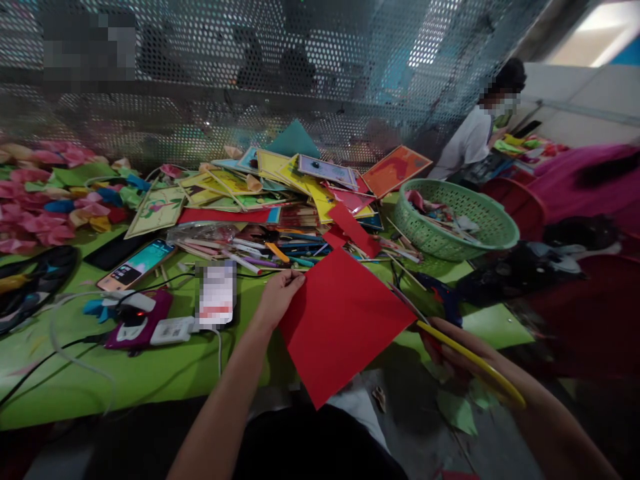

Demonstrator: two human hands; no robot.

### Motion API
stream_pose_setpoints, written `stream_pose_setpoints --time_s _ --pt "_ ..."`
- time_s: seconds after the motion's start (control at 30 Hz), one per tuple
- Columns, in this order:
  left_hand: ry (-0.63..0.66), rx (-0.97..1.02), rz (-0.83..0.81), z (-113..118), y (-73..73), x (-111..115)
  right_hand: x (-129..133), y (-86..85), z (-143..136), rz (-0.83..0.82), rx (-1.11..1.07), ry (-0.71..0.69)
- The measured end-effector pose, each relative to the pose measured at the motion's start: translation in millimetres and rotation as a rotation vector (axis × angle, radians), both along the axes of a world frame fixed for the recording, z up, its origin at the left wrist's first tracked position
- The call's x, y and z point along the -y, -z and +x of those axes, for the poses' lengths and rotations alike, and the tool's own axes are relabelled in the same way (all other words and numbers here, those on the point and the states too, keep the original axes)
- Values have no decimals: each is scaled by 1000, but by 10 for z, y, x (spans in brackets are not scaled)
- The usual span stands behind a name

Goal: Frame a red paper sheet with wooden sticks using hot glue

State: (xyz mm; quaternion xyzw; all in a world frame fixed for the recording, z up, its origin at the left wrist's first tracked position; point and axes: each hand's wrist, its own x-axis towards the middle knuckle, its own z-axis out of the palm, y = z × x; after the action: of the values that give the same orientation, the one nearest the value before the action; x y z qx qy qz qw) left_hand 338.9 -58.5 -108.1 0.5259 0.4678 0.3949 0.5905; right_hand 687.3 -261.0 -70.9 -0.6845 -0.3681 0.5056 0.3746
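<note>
A square sheet of red paper [345, 327] is tilted in front of me over the table's near edge. My left hand [281, 293] pinches its left side between thumb and fingers. At the sheet's right corner, my right hand [453, 350] is closed round a pair of scissors with a yellow handle [480, 370]. The scissor blades point up and left along the paper's upper right edge; whether they bite into it I cannot tell. Just beyond the sheet, smaller red paper pieces [356, 230] lie on a heap of pens and sticks.
Decorated cards [300, 177] are piled at the back, left of a green basket [450, 240] holding scraps. Phones [137, 265] and a purple power strip [139, 333] with cables lie left on the green table [190, 373]. Pink paper flowers [45, 200] fill the far left. A person [473, 137] stands behind right.
</note>
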Motion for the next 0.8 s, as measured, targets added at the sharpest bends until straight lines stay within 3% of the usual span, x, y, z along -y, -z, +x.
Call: stream_pose_setpoints --time_s 0.13,0.5,0.8 --pt "-4 0 -6 -3 2 -1 -5 11 62 -9 20 -56" --pt "8 7 -31 -7 -4 -11 10 58 -44 -24 -10 117" --pt "4 27 -49 -4 5 -5 -30 42 -13 -66 4 88"
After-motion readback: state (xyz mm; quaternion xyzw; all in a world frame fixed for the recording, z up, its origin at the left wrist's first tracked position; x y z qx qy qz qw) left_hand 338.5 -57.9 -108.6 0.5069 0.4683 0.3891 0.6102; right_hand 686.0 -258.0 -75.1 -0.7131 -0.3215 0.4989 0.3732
